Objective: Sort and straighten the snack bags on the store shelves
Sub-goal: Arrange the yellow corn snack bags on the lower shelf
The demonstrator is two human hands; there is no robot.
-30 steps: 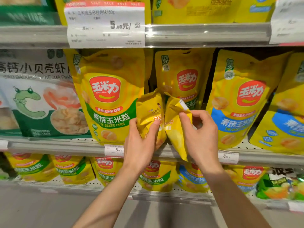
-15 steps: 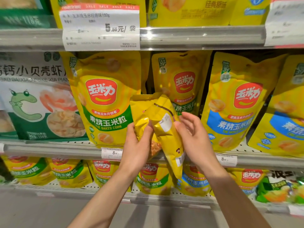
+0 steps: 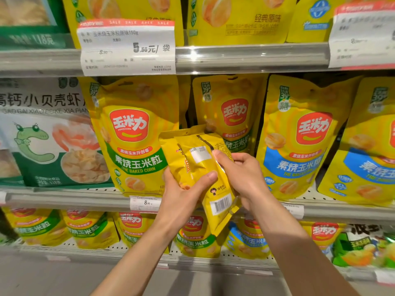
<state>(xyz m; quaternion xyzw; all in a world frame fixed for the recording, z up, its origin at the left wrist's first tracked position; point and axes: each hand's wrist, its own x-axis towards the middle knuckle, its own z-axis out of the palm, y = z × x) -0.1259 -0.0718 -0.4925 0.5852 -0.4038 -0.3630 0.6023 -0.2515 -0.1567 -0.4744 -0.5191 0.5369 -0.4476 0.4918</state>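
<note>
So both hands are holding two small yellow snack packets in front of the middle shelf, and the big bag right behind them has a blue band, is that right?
Not quite. The head view shows the left hand and right hand holding the small yellow packets before the middle shelf, but the big bag behind them has a green band; the blue-banded bag stands further right.

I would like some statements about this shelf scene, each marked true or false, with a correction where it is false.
1. The left hand grips small yellow snack bags. True.
2. The right hand rests on the grey metal shelf rail. False: it holds the small bags from the right side.
3. A barcode label shows on the front small bag. True.
4. The large yellow corn bag with a green band lies flat on the floor. False: it stands upright on the shelf.
5. The white sale price tag hangs above the green-banded bag. True.
</note>
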